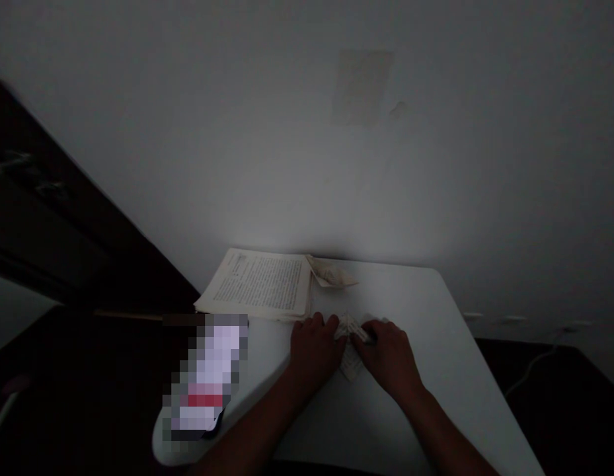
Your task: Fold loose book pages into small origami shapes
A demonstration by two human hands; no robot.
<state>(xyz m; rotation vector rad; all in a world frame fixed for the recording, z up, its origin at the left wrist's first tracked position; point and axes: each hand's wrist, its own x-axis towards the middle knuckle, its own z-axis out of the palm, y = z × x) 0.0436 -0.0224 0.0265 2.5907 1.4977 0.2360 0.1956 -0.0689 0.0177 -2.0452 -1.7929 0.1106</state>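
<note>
Between my two hands lies a small piece of folded printed paper (352, 365), its lower end tapering to a point. My left hand (316, 347) grips its left side, with the fingers bent and the thumb on the paper. From the other side my right hand (388, 354) pinches the paper, thumb and fingers closed on the right fold. Parts of the paper are hidden under the fingers. Beyond my hands a folded paper shape (331, 274) with raised edges rests against the corner of a stack of printed pages (264, 281).
The white table (465, 396) stands against a pale wall (237, 132) with a patch on it. At the table's left edge lies a phone-like lit device (210, 377), blurred by pixels. A dark door (63, 211) is at the left, and a cable (529, 367) runs at the right.
</note>
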